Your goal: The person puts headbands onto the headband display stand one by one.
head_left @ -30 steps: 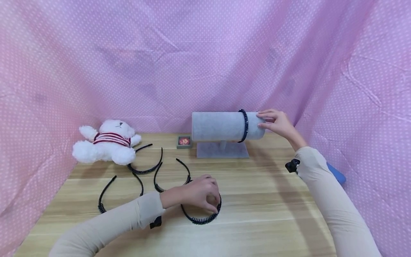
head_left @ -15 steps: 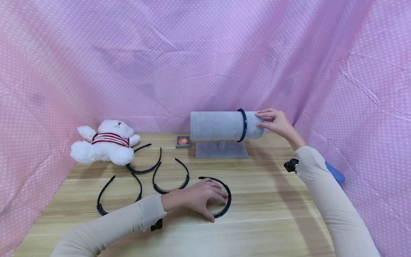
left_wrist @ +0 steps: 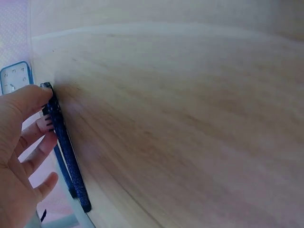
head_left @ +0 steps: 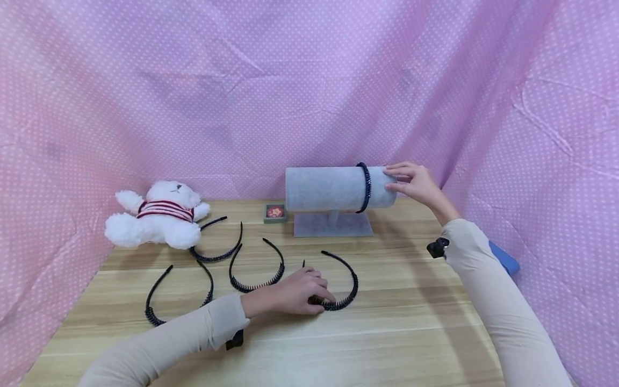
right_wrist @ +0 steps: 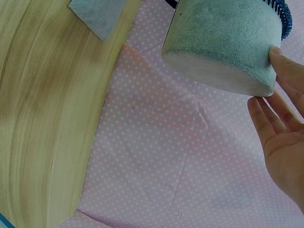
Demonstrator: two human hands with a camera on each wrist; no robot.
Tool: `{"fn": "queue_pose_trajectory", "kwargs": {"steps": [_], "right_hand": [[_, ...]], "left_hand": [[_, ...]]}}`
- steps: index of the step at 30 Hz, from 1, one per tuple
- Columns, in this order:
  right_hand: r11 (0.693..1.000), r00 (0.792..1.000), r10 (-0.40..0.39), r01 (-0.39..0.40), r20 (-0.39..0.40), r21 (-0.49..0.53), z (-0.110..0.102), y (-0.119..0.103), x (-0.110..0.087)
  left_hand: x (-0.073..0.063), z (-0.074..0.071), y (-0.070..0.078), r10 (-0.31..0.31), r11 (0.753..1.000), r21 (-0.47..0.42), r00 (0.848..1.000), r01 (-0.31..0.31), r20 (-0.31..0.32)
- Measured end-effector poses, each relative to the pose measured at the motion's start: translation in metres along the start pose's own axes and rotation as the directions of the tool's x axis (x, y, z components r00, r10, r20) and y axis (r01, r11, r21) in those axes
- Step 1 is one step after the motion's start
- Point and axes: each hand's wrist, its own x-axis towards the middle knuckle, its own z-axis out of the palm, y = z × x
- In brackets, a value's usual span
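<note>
My left hand [head_left: 300, 293] pinches a black toothed headband [head_left: 355, 282] by its thick, toothed curve, low over the wooden table. In the left wrist view, my thumb lies on the near side of this headband [left_wrist: 69, 152] and fingertips show behind it, by the teeth. At the back, my right hand [head_left: 413, 180] touches the right end of a grey velvet display roll [head_left: 324, 188] with extended fingers. In the right wrist view, thumb and fingertips meet the rim of the roll's end [right_wrist: 223, 47]. Another beaded black headband [head_left: 368, 188] sits around the roll, just left of my right hand.
Several more headbands lie on the left of the table: one by the bear [head_left: 215, 259], another headband [head_left: 256, 288] near the middle, a third headband [head_left: 151, 309] in front. A white plush bear [head_left: 164, 228], a small flower-patterned box [head_left: 275, 213] and a blue object [head_left: 505, 259] are around them.
The headband under my left hand has turned and shifted right and away, its opening now facing the back. My right hand keeps its place on the roll.
</note>
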Motion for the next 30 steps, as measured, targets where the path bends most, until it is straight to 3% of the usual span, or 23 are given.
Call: {"fn": "queue_pose_trajectory", "kwargs": {"steps": [6,10,17,20,26,30], "right_hand": [[1.0,1.0,0.004,-0.004,0.0,-0.013,-0.001,-0.005,-0.001],[1.0,1.0,0.009,-0.009,0.01,-0.01,-0.001,-0.02,-0.006],[1.0,0.999,-0.008,0.009,0.035,-0.013,-0.002,-0.041,-0.015],[0.999,0.999,-0.022,0.023,0.036,-0.026,-0.002,-0.041,-0.015],[1.0,0.999,-0.009,0.01,0.037,-0.022,-0.002,-0.038,-0.014],[0.999,0.999,-0.028,0.029,0.043,-0.033,-0.002,-0.037,-0.014]], "left_hand": [[0.001,-0.006,-0.005,0.022,0.998,-0.054,0.999,-0.023,-0.023],[0.004,-0.013,-0.01,-0.01,0.983,-0.186,1.0,0.012,0.012],[0.004,-0.033,-0.019,-0.116,0.881,-0.452,0.99,0.139,0.078],[0.004,-0.04,-0.023,-0.128,0.842,-0.521,0.99,0.14,0.059],[0.002,-0.054,-0.034,-0.131,0.789,-0.606,0.991,0.098,-0.01],[-0.004,-0.065,-0.04,-0.143,0.746,-0.659,0.99,0.095,-0.019]]}}
